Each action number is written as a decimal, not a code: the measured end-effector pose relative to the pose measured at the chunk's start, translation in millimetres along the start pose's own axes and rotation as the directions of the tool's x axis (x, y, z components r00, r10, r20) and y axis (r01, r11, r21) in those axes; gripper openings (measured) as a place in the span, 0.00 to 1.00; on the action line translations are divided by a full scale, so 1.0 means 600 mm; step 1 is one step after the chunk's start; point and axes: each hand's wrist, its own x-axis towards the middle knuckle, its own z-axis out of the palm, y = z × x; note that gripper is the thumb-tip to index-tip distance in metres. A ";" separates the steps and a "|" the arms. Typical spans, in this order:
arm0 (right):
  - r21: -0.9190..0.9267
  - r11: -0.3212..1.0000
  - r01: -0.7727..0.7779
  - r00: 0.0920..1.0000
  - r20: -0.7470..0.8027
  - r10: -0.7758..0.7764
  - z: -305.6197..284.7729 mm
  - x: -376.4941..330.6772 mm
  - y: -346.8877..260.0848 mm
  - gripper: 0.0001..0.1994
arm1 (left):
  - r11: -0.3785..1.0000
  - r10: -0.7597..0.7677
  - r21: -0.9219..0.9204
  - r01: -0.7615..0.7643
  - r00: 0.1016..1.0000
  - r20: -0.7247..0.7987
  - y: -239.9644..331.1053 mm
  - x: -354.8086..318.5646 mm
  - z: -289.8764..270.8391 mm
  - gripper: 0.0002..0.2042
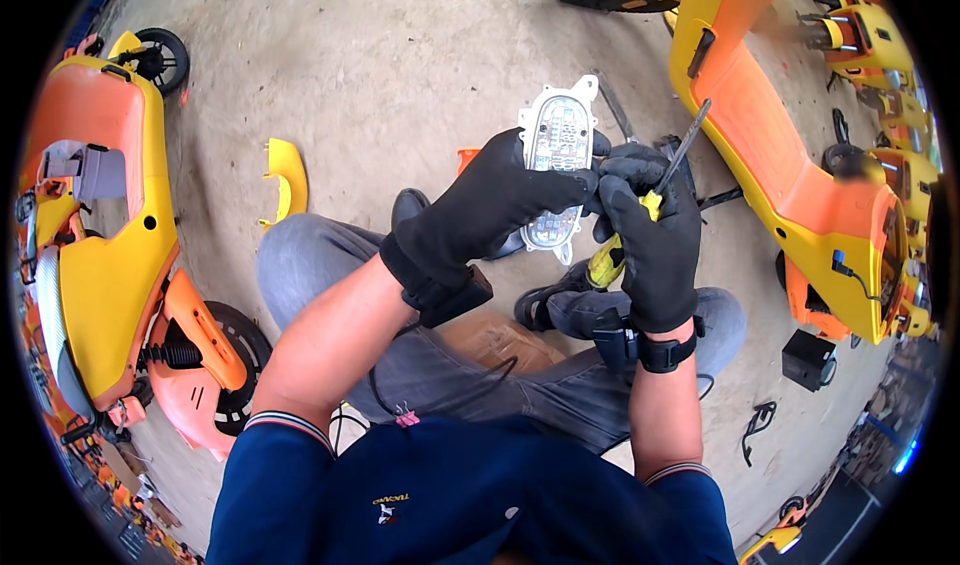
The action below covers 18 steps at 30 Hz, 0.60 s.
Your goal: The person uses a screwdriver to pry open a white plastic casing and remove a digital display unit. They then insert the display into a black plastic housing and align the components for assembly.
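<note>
My left hand (480, 197) wears a black glove and is closed on an oval lamp unit (560, 130). The lamp has a white rim with mounting tabs and a clear face, and it stands nearly upright above my legs. Just to its right is my gloved right hand (660, 245), wrapped around a screwdriver (606, 263) with a yellow handle. The tool's metal shaft points up and to the right, away from the lamp. The fingertips of both hands come together at the lamp's right edge, where gloves hide any small part between them.
A yellow-and-orange scooter (105, 315) stands at the left and another scooter body (765, 155) at the right. On the concrete floor lie a curved yellow panel (289, 177), a black box (808, 361) and a black bracket (758, 430). Cardboard (497, 343) lies between my legs.
</note>
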 end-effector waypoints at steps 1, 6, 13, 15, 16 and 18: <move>0.005 1.000 -0.005 1.000 0.005 0.005 0.000 -0.001 0.000 0.10 | 1.000 0.004 -0.001 -0.004 1.000 0.001 0.001 0.000 0.000 0.23; -0.003 0.998 -0.068 0.998 0.013 0.069 0.001 -0.006 -0.002 0.08 | 0.997 0.026 0.079 -0.025 1.000 -0.012 0.004 -0.001 0.000 0.22; -0.033 0.999 -0.035 0.999 -0.014 0.034 0.006 -0.015 -0.001 0.09 | 0.998 0.026 0.066 -0.024 0.999 -0.033 0.006 0.000 -0.002 0.21; -0.030 0.999 -0.029 1.000 -0.006 0.029 0.007 -0.016 -0.001 0.09 | 0.997 0.030 0.069 -0.027 0.999 -0.037 0.009 0.000 -0.003 0.21; -0.042 0.999 -0.028 1.000 -0.010 0.028 0.007 -0.017 -0.001 0.09 | 0.997 0.034 0.075 -0.031 0.999 -0.036 0.010 0.000 -0.003 0.21; -0.068 0.997 -0.034 0.999 -0.014 0.033 0.007 -0.018 -0.002 0.09 | 0.993 0.037 0.116 -0.033 0.999 -0.033 0.013 -0.001 -0.002 0.20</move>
